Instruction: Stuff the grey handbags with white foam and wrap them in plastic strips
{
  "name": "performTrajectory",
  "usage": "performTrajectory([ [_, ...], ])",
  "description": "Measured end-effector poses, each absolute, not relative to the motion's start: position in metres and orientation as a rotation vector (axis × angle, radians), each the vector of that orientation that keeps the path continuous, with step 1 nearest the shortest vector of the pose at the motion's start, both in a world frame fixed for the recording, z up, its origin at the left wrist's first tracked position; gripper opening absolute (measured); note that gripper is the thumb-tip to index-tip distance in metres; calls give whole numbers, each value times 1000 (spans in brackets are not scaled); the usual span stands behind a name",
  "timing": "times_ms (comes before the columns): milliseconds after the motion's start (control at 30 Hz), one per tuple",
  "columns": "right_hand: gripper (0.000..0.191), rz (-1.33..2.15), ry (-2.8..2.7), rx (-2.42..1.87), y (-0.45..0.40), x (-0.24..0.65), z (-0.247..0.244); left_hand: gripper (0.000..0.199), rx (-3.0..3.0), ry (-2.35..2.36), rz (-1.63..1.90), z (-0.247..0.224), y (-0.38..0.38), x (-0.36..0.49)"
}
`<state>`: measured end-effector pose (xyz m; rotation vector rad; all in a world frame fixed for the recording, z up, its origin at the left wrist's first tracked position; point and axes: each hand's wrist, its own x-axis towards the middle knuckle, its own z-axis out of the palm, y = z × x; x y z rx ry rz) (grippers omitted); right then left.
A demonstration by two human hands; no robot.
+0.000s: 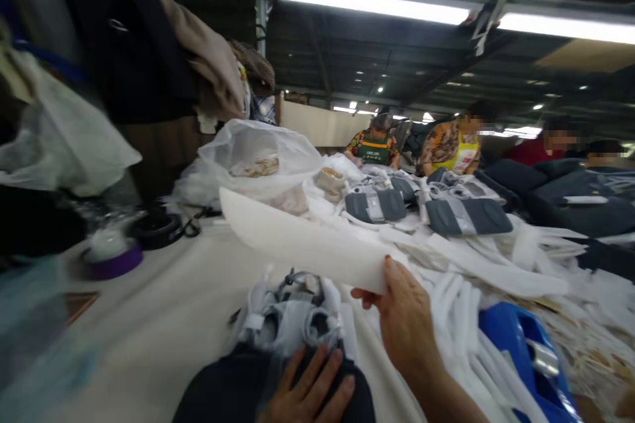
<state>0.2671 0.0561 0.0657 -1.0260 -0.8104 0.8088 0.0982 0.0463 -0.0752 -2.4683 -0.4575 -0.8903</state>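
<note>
Between the thumb and fingers of my right hand is one end of a long white foam strip, held up above the table and stretching away to the left. My left hand lies flat with fingers spread on a dark bag-like item in front of me. At the far end of that item are coiled straps wrapped in white material, and some dark cord. The lower edge of the frame cuts off part of the dark item and of my left hand.
White strips are heaped at the right, beside a blue tape dispenser. Wrapped dark items lie farther back. A purple tape roll and a clear plastic bag are at the left. Several people stand beyond the table.
</note>
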Motion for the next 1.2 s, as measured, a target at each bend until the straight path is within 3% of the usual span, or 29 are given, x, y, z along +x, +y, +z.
performTrajectory([
  [300,42,1232,-1069,-907,144,134,20,25,-2193,-708,-1169,-68,43,81],
  [433,42,1330,-1252,-955,142,131,1,19,-1998,-938,-1311,-26,33,5],
  [500,40,1334,-1351,-987,138,133,-6,31,-1885,-1307,-1155,1,30,-34],
  [567,42,1297,-1493,-1029,136,133,-10,53,-2012,-1676,-960,20,34,-60],
  [600,43,1268,-1571,-1051,135,133,-10,54,-2141,-1915,-879,26,38,-67],
  [733,47,1110,-1913,-1085,131,131,-2,17,-2531,-2733,-694,28,53,-80],
  [967,43,538,-2772,-1217,112,113,0,30,-1955,-3033,-1422,-2,53,-115],
  [1200,61,321,-2767,-1029,109,115,-22,32,-2028,-3178,-1762,-38,56,-95],
])
